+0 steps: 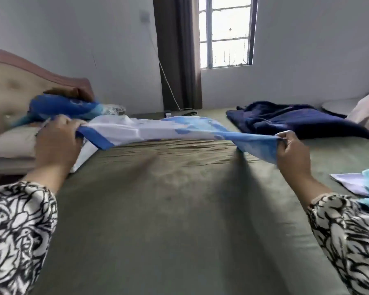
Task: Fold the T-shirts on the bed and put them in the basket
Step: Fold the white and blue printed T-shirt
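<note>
A: Shirt (pixel 158 129) position?
B: Stretched flat above bed (pixel 179 209), between hands.
A: Fingers?
B: Left hand (pixel 57 143) curls round banded end; right hand (pixel 291 153) pinches blue edge at fingertips.

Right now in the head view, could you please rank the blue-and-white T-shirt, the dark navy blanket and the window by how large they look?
1. Blue-and-white T-shirt, stretched between both hands.
2. Dark navy blanket, close behind; it lies farther off, so the order is unsure.
3. Window, smallest, and farthest away.
</note>
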